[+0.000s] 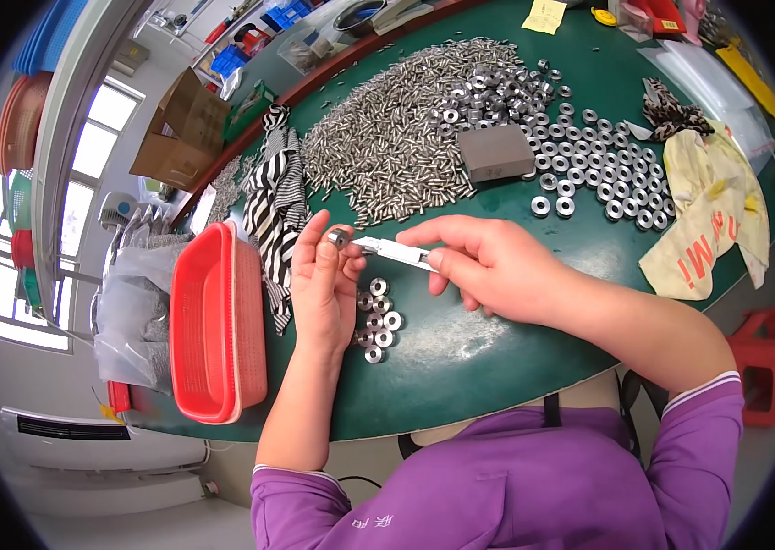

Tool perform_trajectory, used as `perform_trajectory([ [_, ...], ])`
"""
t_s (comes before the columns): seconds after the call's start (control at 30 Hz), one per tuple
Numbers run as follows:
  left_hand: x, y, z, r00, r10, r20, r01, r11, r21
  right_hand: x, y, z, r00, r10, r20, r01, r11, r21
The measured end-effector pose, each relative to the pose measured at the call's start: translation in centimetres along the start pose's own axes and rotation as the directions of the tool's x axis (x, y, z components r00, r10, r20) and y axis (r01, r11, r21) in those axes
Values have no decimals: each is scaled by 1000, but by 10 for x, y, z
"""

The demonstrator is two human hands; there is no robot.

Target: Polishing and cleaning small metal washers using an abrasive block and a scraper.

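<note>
Ring (pixel 339 238), pinched at the left hand's (pixel 323 293) fingertips over the green table (pixel 451 357). White tool (pixel 396 252), gripped near its rear by the right hand (pixel 506 270), juts leftward from those fingers, long axis sloping slightly up to a tip beside the ring. Around: loose rings (pixel 373 321), pins (pixel 387 128), grey block (pixel 495 152), red basket (pixel 252 321); farther left, a bright window (pixel 25 298).

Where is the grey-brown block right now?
In the head view, the block lies right of centre, beyond the right hand, between metal pins on its left and metal rings on its right.
</note>
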State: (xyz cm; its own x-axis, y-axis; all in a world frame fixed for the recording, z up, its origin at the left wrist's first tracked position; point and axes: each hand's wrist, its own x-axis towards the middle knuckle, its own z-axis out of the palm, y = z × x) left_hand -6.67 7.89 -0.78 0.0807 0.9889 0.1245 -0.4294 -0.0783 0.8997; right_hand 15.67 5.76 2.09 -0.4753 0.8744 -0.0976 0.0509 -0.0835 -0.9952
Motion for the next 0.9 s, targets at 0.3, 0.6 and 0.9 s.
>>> perform_trajectory([
  [0.3,-4,3,-5,994,-108,33,111,987,-115,-1,-6,-4,998,-48,-42,48,999,14],
  [0.6,-6,9,2,994,-112,0,112,994,5,1,-6,-4,997,-52,-65,51,999,-17],
  [0.9,-4,8,0,987,113,114,-135,969,208,4,12,-4,873,-486,-46,407,775,-483],
])
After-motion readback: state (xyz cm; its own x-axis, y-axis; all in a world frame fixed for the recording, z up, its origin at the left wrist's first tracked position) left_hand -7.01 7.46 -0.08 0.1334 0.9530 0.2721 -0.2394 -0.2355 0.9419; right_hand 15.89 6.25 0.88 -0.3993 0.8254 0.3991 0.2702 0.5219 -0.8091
